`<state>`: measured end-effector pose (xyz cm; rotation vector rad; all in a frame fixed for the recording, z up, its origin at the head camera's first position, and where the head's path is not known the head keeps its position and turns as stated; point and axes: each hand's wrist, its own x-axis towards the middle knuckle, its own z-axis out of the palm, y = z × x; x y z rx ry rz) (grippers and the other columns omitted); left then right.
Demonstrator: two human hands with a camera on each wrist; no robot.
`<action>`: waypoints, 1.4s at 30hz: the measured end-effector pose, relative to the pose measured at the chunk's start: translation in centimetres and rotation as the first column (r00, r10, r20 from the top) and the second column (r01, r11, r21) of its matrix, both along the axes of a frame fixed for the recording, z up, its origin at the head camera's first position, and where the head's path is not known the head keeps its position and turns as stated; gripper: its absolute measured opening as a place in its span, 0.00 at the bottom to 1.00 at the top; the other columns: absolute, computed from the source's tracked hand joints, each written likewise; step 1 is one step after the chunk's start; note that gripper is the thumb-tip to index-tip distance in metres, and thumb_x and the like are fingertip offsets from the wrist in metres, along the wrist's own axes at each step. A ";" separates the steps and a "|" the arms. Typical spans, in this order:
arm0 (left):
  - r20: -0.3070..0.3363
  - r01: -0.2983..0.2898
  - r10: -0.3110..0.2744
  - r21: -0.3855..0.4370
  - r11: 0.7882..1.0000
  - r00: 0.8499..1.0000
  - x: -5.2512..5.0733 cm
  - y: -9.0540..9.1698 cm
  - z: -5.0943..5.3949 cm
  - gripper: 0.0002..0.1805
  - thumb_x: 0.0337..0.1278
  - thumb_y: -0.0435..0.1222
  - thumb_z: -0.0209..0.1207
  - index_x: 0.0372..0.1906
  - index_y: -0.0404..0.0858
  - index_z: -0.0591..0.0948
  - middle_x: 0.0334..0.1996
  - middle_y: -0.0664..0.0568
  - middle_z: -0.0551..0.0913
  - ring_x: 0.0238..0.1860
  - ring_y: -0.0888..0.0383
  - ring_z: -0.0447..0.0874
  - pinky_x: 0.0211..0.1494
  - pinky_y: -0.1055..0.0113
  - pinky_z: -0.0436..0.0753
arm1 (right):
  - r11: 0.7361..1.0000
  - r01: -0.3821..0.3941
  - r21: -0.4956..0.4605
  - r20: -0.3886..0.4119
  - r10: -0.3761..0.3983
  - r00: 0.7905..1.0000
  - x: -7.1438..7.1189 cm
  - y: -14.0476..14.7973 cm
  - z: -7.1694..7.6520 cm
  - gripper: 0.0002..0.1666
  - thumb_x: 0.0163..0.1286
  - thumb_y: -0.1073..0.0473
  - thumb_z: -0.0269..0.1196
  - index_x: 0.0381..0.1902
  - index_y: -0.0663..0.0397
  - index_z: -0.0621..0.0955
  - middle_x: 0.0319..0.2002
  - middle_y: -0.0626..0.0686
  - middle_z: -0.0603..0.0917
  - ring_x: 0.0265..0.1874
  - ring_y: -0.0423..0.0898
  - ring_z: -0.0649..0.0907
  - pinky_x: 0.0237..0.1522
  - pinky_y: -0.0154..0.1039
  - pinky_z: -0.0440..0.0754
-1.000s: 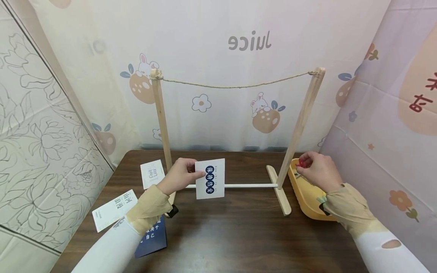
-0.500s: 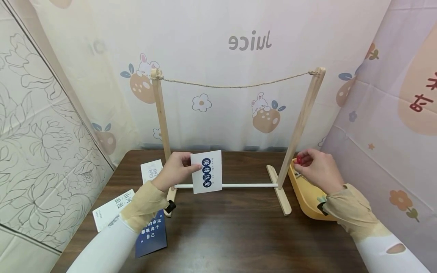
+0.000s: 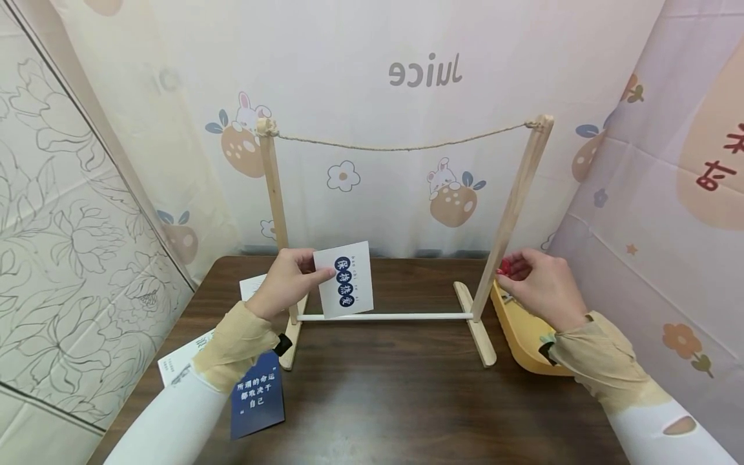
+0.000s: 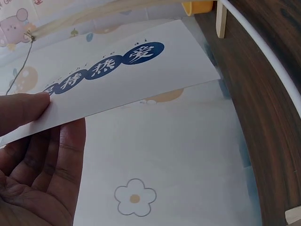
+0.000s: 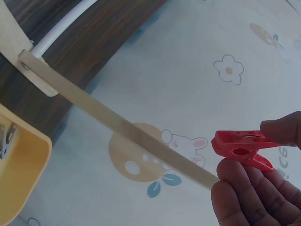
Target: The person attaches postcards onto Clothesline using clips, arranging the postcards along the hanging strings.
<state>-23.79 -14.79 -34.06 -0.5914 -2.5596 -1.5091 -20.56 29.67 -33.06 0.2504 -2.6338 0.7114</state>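
Head view: the left hand [image 3: 285,284] pinches a white card [image 3: 357,278] near its left edge, thumb on the printed face, while the right hand [image 3: 549,287] holds a red peg [image 3: 504,266] just beside the post of a wooden stand [image 3: 519,206]. A rope [image 3: 401,149] sags above and between both grips; below the right one sits a yellow tub [image 3: 523,336], and below the left one lies a blue card [image 3: 258,400]

Left wrist view: with the thumb in front and fingers behind, the card juts out at a tilt beyond the grip, most of it unsupported. With so narrow a hold, a knock against the stand could swivel or bend it

Right wrist view: the peg is gripped between the thumb above and fingers below, its tip pointing away from the palm. An off-centre squeeze might make it spring loose; the post, so near the grip, could bump the knuckles
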 end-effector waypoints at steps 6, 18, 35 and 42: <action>-0.018 -0.011 0.010 -0.009 1.000 1.000 0.0 -0.4 0.9 0.08 0.67 0.31 0.71 0.44 0.30 0.91 0.36 0.41 0.94 0.31 0.60 0.86 0.34 0.70 0.81 | 1.000 -0.026 -0.016 -0.049 0.025 0.998 0.1 -0.9 0.6 0.10 0.65 0.64 0.77 0.40 0.60 0.87 0.33 0.56 0.92 0.30 0.45 0.88 0.31 0.24 0.77; -0.018 -0.032 0.032 -0.008 0.999 0.999 0.1 -1.4 2.2 0.10 0.67 0.31 0.71 0.47 0.28 0.91 0.39 0.38 0.94 0.33 0.59 0.89 0.36 0.71 0.84 | 0.996 -0.085 -0.019 -0.106 0.083 0.991 -0.1 -2.4 1.1 0.08 0.63 0.67 0.76 0.39 0.60 0.87 0.32 0.56 0.92 0.28 0.43 0.88 0.29 0.23 0.77; -0.050 -0.050 0.049 -0.017 0.999 0.998 0.1 -2.3 3.5 0.10 0.68 0.31 0.70 0.48 0.28 0.90 0.41 0.38 0.94 0.36 0.59 0.90 0.40 0.72 0.84 | 0.987 -0.152 -0.061 -0.084 0.146 0.986 -0.6 -4.9 2.0 0.10 0.62 0.68 0.76 0.40 0.60 0.87 0.35 0.59 0.92 0.33 0.51 0.91 0.34 0.21 0.78; -0.066 -0.051 0.049 -0.027 0.998 0.997 0.2 -2.7 4.0 0.10 0.68 0.32 0.71 0.48 0.29 0.90 0.40 0.38 0.94 0.36 0.59 0.90 0.41 0.72 0.84 | 0.980 -0.188 -0.064 -0.065 0.184 0.981 -0.5 -5.9 2.4 0.10 0.63 0.69 0.76 0.41 0.60 0.86 0.36 0.58 0.93 0.35 0.51 0.92 0.36 0.21 0.79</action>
